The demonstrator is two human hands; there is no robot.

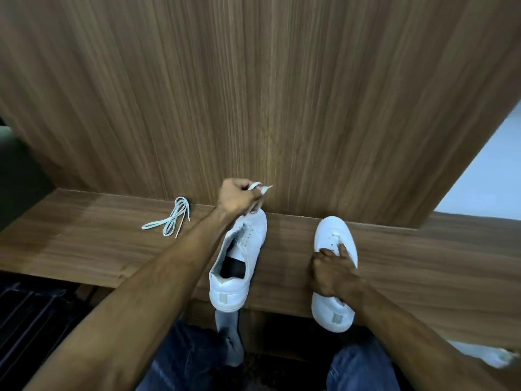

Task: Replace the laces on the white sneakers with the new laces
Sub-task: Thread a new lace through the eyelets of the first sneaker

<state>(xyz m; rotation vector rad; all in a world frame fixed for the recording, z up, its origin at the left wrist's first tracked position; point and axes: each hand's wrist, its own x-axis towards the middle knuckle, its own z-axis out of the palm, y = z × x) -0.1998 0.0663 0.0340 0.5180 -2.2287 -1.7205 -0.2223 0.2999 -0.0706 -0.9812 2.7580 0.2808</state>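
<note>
Two white sneakers lie on a wooden shelf (394, 255), toes toward the wall. Over the toe of the left sneaker (242, 261), my left hand (236, 197) grips a white lace (258, 189) and holds it taut above the eyelets. The lace runs down into that sneaker's upper eyelets. On top of the right sneaker (335, 235), my right hand (331, 270) has its fingers curled at the lace eyelets, one finger pointing to the toe. A loose bundle of pale laces (173, 221) lies on the shelf to the left.
A tall wood-grain panel (253, 94) rises right behind the shelf. My jeans-clad knees and a grey sock (229, 334) show below the shelf's front edge. A dark ridged thing (31, 314) sits low at left. A white floor (490, 170) shows at right.
</note>
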